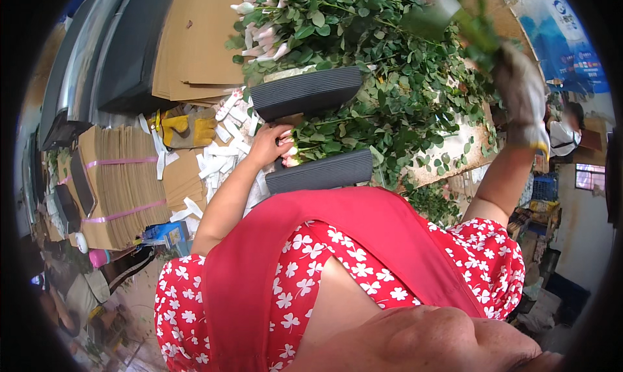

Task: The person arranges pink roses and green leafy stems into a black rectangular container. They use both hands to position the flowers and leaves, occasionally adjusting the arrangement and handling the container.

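Observation:
My left hand (267, 146) is bare, its fingers curled against the pink rose heads (290, 150) of a leafy bunch. This bunch lies between two black ribbed blocks, a far one (306, 92) and a near one (321, 172). Raised at the far right, my right hand (519, 90) wears a grey-white work glove. It is closed round the stem of a rose (477, 38), whose leaves and sleeved head are smeared by motion and point to the upper left. Long green stems and leaves (402, 73) cover the bench beyond the blocks.
White paper sleeves (220, 158) lie scattered left of my left hand. Nearby are a yellow-grey glove (185, 129) and strapped cardboard stacks (120, 171). Sleeved roses (266, 41) lie at the back beside flat cardboard (198, 41). Another person (566, 132) is at the far right.

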A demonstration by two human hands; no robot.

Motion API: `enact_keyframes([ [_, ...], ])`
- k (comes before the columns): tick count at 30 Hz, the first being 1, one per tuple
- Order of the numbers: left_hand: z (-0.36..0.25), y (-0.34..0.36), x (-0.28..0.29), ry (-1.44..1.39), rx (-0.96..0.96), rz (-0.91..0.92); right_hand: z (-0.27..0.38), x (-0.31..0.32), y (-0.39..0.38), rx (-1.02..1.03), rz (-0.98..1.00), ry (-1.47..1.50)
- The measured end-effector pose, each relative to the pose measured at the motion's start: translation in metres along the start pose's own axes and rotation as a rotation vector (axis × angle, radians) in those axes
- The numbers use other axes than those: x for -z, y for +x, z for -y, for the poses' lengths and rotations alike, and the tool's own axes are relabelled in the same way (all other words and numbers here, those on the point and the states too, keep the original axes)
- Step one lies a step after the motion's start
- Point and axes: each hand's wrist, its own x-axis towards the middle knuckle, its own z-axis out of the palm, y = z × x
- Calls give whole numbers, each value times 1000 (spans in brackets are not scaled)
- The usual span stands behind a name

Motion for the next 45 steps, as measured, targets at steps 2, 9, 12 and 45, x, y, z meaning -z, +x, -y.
enact_keyframes([
  [2, -1, 7, -2, -22, -26, 24, 10, -30, -31, 400, 39, -57],
  [9, 19, -9, -14, -24, 26, -58, 120, -147, -47, 738, 331, 536],
  [12, 10, 1, -11, -37, -36, 17, 159, -216, -53, 889, 604, 720],
  [45, -5, -16, -11, 571, -145, -181, 175, -355, -65, 1137, -205, 158],
])
